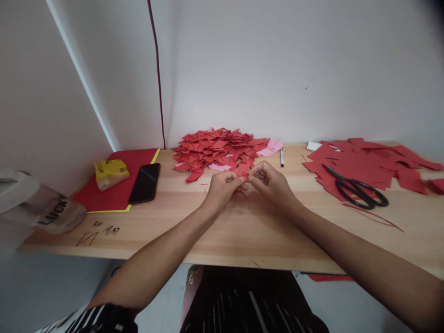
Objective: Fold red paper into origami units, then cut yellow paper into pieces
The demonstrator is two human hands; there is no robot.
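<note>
My left hand [222, 187] and my right hand [269, 181] meet over the middle of the wooden table. Between their fingertips they pinch a small piece of red paper [244, 176], mostly covered by the fingers. How it is folded cannot be made out. Just behind the hands lies a heap of folded red paper pieces [218, 147], with pink paper [271, 147] showing at its right edge. A marker pen [282, 157] lies to the right of the heap.
Black-handled scissors [360, 192] rest on flat red paper pieces [364, 164] at right, near thin red strips [378, 217]. At left are a phone [144, 183], a yellow packet [110, 174] on a red sheet [86, 196], and a clear jar [41, 203] at the table's edge.
</note>
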